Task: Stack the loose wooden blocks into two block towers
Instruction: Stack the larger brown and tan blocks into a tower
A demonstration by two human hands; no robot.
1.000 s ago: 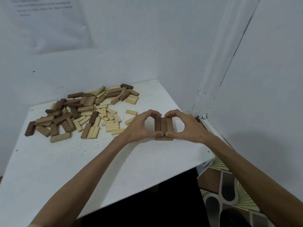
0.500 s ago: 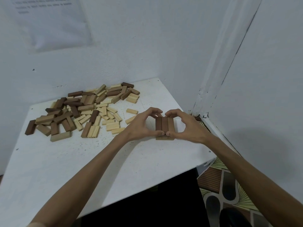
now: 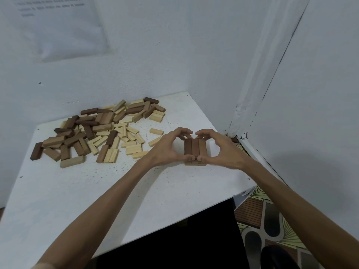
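**Second layer of the first tower squared between both hands**

The three dark blocks (image 3: 195, 149) are pinched lengthwise in a narrow grip by the left hand (image 3: 167, 150) and the right hand (image 3: 223, 150), with thumbs meeting at the near ends and fingertips curled over the far ends. The blocks are laid side by side on a lower layer (image 3: 194, 163), near the right edge of the desk (image 3: 116, 191). The step is judged to be the truing-up of the first tower's base, and no second tower is seen. Next, the grip must be eased off without the row being nudged, and more blocks fetched from the loose pile (image 3: 93, 133), well apart to the left. A single pale block (image 3: 156, 131) lies between, and the wall corner (image 3: 242, 123) crowds the right hand.
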